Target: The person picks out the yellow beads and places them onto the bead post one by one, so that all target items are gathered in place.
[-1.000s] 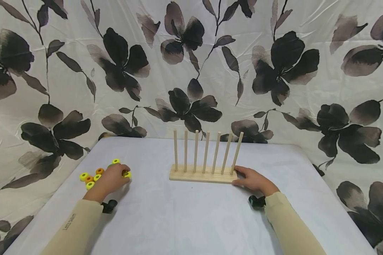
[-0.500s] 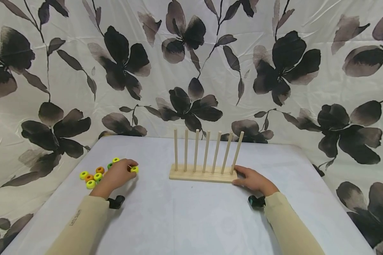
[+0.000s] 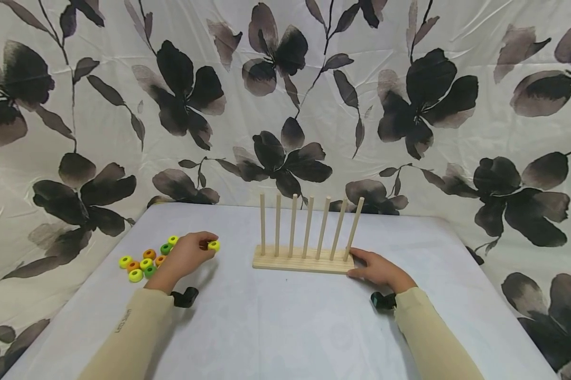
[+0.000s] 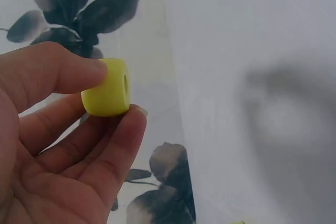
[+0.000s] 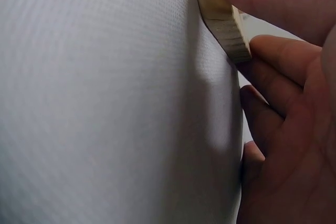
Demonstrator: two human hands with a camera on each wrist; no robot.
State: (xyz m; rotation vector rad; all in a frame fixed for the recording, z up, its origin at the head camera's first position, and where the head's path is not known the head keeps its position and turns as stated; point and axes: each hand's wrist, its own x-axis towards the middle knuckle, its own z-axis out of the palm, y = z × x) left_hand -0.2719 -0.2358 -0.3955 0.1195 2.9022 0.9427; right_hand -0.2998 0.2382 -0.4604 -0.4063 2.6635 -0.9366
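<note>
My left hand pinches a yellow bead between thumb and fingertips, raised above the table. In the left wrist view the bead lies on its side, with its hole facing right. The right hand grips the right end of a wooden peg stand, thumb at the front and fingers behind. Its base end shows between thumb and fingers in the right wrist view. Several bare upright pegs rise from the base in one row.
Several loose beads lie left of my left hand, among them a yellow bead, an orange bead and a green bead. A white cloth covers the table. Behind it hangs a floral curtain.
My left hand has moved right and lifted slightly with the yellow bead, away from the loose beads, uncovering more of them. The right hand and the peg stand have stayed in place.
</note>
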